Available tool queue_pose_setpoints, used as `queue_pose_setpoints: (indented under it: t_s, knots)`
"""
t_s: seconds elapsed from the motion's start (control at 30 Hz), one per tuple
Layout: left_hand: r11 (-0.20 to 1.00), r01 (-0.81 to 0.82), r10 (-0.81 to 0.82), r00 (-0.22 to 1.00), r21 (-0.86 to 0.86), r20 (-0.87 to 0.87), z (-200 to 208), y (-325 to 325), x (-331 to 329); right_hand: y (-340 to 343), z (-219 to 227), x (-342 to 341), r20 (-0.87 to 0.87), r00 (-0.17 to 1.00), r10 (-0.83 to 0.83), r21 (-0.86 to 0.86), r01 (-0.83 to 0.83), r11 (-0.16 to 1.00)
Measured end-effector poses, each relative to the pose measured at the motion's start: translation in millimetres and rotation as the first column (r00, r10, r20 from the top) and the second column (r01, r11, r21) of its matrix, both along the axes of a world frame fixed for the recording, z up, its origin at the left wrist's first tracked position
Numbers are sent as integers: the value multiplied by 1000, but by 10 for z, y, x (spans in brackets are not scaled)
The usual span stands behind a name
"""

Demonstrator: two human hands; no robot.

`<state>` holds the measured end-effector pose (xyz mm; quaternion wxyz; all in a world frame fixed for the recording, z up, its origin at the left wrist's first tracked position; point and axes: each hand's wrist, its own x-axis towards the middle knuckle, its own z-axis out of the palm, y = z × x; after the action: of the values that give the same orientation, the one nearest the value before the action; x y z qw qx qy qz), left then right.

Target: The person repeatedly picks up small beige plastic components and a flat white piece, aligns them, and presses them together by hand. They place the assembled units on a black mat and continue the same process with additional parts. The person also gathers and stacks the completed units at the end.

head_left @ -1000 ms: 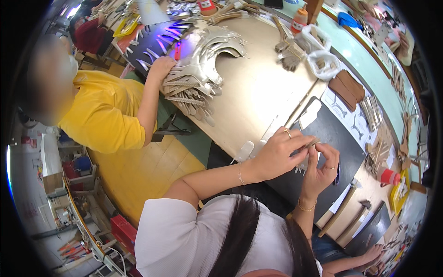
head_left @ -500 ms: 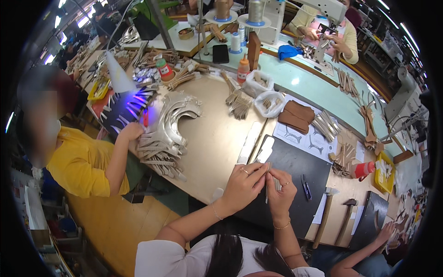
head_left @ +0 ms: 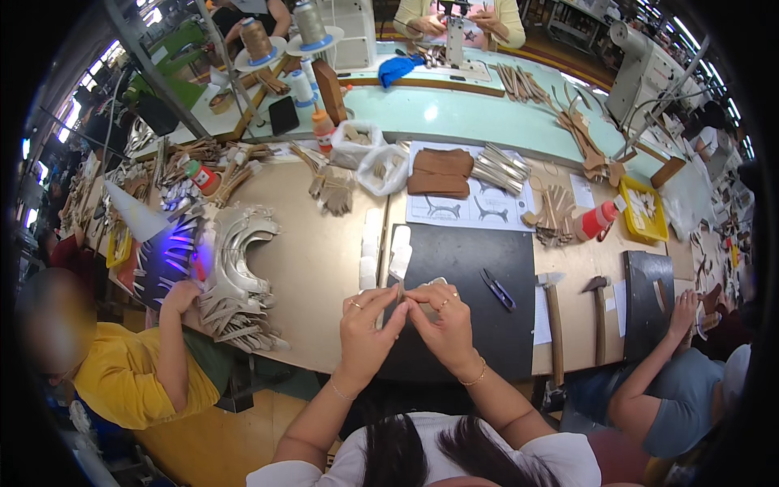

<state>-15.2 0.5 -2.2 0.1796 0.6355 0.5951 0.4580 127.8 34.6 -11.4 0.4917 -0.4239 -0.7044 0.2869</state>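
Observation:
Over the near edge of a black mat (head_left: 487,341), my two hands meet at the fingertips. My left hand (head_left: 367,331) pinches a small thin brownish strip (head_left: 401,292), mostly hidden by the fingers. The same strip is pinched by my right hand (head_left: 443,325) from the other side. Just beyond the fingers, white rounded pieces (head_left: 400,253) lie on the mat's left edge. Purple-handled thread snips (head_left: 498,290) rest on the mat, right of my right hand.
Right of the mat lie two hammers (head_left: 553,325) (head_left: 600,321). Beyond it are a brown leather stack (head_left: 440,172), silvery strips (head_left: 501,169) and a red bottle (head_left: 596,221). Silver curved pieces (head_left: 235,268) lie left, beside a yellow-shirted person (head_left: 130,369). Another person's hand (head_left: 683,315) is at right.
The view has swung to the right, so the table sits further left in the picture. My hands stay together at the fingertips, still pinching the small strip.

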Motion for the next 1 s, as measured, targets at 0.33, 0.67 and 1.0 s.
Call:
queue_pose_setpoints:
  t_s: [0.33,0.67,1.0]
  knots:
    - [998,-19,22,999,-55,40,-50,12,-42,4,2,-5,-34,997,69,3,-68,998]
    - [946,83,163,715,-314,680,-72,137,-74,51,27,154,-74,997,-11,-168,-1,986]
    - [896,365,150,290,-254,945,-87,72,-78,26,39,427,-549,835,-26,-361,-209,909]
